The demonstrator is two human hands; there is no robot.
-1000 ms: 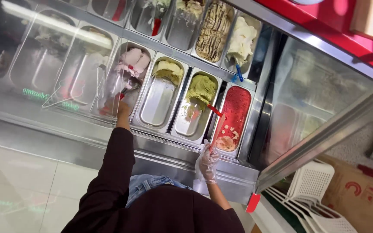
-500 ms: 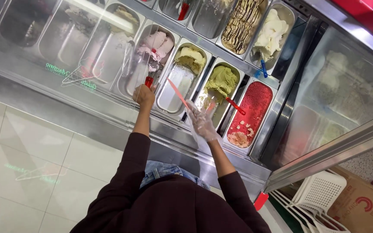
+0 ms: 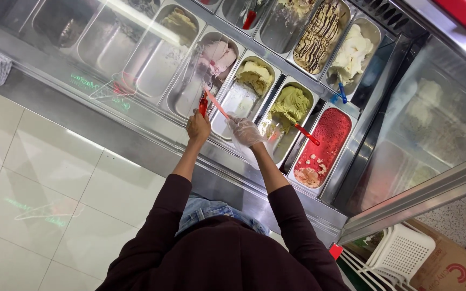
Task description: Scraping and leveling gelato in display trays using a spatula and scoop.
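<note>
My left hand [image 3: 198,127] is bare and grips a red-handled spatula [image 3: 213,102] whose blade points into the tub of pink and white ice cream [image 3: 217,54]. My right hand [image 3: 245,131] wears a clear plastic glove and is closed on what looks like a clear plastic cup [image 3: 249,153], just right of the left hand. Both hands hover at the near edge of the tub of pale yellow ice cream [image 3: 254,75]. Dark maroon sleeves cover both arms.
The steel display freezer [image 3: 152,134] holds several tubs: green [image 3: 289,105], red [image 3: 324,140] with a red spatula [image 3: 307,134], chocolate-striped [image 3: 319,29], white [image 3: 351,48]. A white plastic basket [image 3: 400,250] and a cardboard box [image 3: 454,264] stand at lower right. Pale floor tiles lie at left.
My right hand rose from the freezer's front edge, passed the green tub and now sits beside the left hand. The left hand drew the spatula back from the pink tub toward me.
</note>
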